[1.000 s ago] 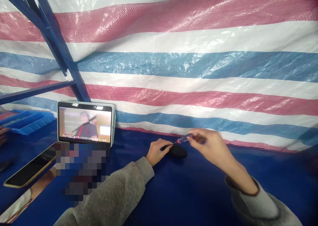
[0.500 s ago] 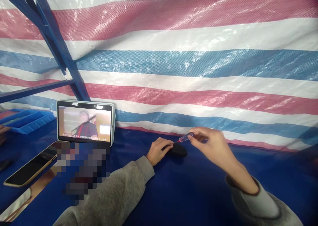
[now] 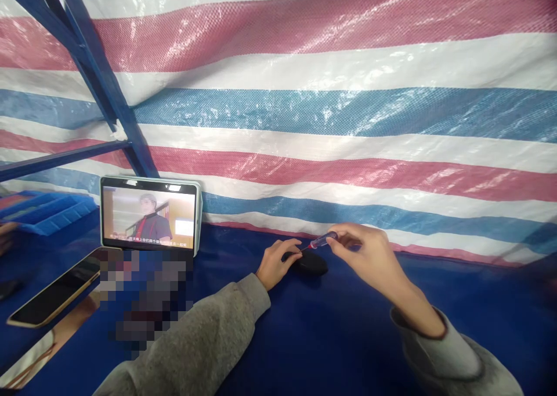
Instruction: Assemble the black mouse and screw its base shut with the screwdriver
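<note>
A small screwdriver with a clear handle and red collar is pinched in my right hand, tilted with its tip down to the left. Its tip is close to the fingertips of my left hand. A dark, rounded object lies on the blue table surface just under the tip. The thumb and fingers of my left hand are pressed together at the left edge of this object; anything tiny between them is hidden.
A tablet showing a video stands at the left against the striped sheet. Near it lie a phone and blue trays. Part of another person's hand shows at the left edge.
My right hand and the screwdriver have shifted slightly left. My left hand stays almost in place at the dark object.
</note>
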A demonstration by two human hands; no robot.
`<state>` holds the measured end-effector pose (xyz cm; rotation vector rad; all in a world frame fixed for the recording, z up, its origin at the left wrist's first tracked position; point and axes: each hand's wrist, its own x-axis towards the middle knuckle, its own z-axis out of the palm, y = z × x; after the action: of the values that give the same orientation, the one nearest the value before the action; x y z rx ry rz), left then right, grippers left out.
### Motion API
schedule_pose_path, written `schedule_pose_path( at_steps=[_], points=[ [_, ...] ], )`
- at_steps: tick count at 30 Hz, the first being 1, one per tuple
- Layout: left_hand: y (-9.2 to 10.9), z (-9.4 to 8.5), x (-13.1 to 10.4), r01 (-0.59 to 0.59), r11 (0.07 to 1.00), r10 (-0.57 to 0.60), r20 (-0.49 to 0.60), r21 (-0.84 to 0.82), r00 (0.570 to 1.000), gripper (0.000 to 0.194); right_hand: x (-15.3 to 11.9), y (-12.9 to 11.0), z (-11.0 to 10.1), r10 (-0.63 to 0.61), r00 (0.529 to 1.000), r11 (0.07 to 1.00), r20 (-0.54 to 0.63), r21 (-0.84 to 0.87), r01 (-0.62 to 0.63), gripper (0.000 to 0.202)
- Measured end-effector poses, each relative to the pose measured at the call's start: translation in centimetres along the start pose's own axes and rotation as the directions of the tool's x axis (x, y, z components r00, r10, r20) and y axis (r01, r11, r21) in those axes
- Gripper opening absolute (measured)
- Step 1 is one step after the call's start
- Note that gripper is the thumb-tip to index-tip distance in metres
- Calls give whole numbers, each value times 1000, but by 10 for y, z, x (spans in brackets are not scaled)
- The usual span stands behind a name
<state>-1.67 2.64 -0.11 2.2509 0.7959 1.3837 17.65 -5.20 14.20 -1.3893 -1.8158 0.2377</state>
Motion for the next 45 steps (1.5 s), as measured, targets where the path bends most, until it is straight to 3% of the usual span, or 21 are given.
schedule_pose_path(
  at_steps=[9, 18, 22, 26, 34, 45],
  points=[
    [-1, 1, -1, -4, 1000, 3, 25, 22, 1000, 25, 0, -3, 0, -7, 999, 1000, 41, -8, 7, 13],
    [6, -3, 0, -103, 994, 101, 56, 31, 993, 25, -1, -4, 2, -50, 996, 999, 78, 15, 49, 18],
    [12, -7, 4, -59, 990, 28, 227, 128, 974, 47, 1, 0, -3, 0, 1000, 1000, 5, -27, 0, 21],
    [11, -5, 5, -135, 977, 59, 397, 165, 916, 35, 3, 5, -10, 16, 1000, 992, -18, -128, -18, 20],
    [8, -3, 4, -191, 961, 91, 418, 202, 904, 42, 7, 10, -12, -16, 997, 959, -75, -285, -6, 19],
    [7, -3, 4, -216, 955, 113, 424, 203, 898, 42, 8, 14, -8, -12, 1000, 956, -17, -292, 6, 19]
  ],
)
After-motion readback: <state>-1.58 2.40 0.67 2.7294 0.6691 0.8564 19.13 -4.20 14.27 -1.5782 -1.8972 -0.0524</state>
